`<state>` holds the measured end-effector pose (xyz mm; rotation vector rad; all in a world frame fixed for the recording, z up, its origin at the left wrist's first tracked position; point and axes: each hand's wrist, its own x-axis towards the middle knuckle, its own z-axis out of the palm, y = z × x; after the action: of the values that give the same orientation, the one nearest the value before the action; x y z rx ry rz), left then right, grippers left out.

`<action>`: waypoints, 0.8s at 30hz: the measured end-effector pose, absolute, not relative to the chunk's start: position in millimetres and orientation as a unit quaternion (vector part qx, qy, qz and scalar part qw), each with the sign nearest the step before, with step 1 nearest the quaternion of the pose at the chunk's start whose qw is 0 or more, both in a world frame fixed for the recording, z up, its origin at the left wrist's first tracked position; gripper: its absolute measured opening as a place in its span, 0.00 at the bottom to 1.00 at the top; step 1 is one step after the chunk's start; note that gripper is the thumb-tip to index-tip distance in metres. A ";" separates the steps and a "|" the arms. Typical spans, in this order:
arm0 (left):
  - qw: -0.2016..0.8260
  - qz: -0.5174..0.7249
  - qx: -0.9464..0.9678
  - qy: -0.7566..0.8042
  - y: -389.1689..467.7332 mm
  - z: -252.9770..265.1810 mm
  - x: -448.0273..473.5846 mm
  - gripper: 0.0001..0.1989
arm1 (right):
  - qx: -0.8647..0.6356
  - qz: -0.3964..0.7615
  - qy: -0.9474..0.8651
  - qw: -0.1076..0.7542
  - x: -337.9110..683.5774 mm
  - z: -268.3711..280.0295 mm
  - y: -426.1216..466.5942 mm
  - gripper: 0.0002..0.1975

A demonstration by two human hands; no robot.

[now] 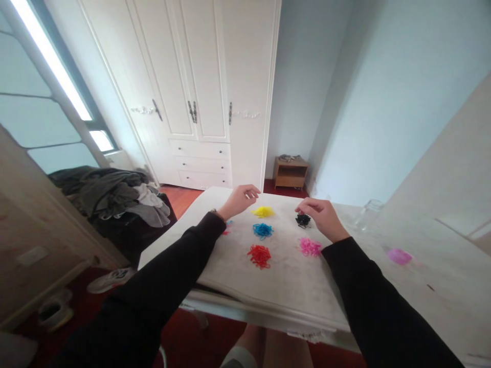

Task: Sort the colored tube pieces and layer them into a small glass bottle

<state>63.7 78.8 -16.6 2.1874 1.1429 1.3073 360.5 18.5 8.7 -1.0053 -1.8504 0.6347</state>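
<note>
On the bench before us, a near heap, a middle heap and a far heap line up away from us. Right of these, a front heap lies before a back heap. A jar stands farther right. Behind our bench is a wardrobe; to its right, a nightstand.

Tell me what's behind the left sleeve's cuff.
Pink bits and blue bits on the white table show past the left sleeve. Whatever else the sleeve covers can't be seen.
</note>
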 end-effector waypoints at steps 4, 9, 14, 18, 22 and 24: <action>0.138 0.389 0.761 0.500 75.2 2.3 11.5 0.10 | -0.401 0.249 -0.734 0.489 367.1 6.1 25.2 0.19; 0.262 0.163 0.707 0.637 54.6 5.5 -40.0 0.16 | -0.394 0.253 -0.736 0.488 366.5 5.5 26.7 0.21; 0.268 0.138 0.670 0.678 44.6 -4.9 -45.3 0.15 | -0.398 0.258 -0.734 0.485 368.8 -1.3 31.9 0.22; 0.261 0.138 0.677 0.674 49.2 -9.5 -40.0 0.10 | -0.408 0.268 -0.729 0.479 371.3 -7.5 36.9 0.24; 0.262 0.131 0.686 0.666 52.8 -10.6 -39.4 0.08 | -0.412 0.274 -0.729 0.474 371.4 -8.6 37.6 0.25; 0.263 0.130 0.691 0.660 53.3 -10.8 -40.6 0.07 | -0.409 0.278 -0.729 0.473 371.2 -7.8 37.0 0.26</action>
<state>-40.6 53.3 -10.8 1.8692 1.7852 0.3512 371.2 37.0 -7.8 -1.0009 -1.7851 0.6796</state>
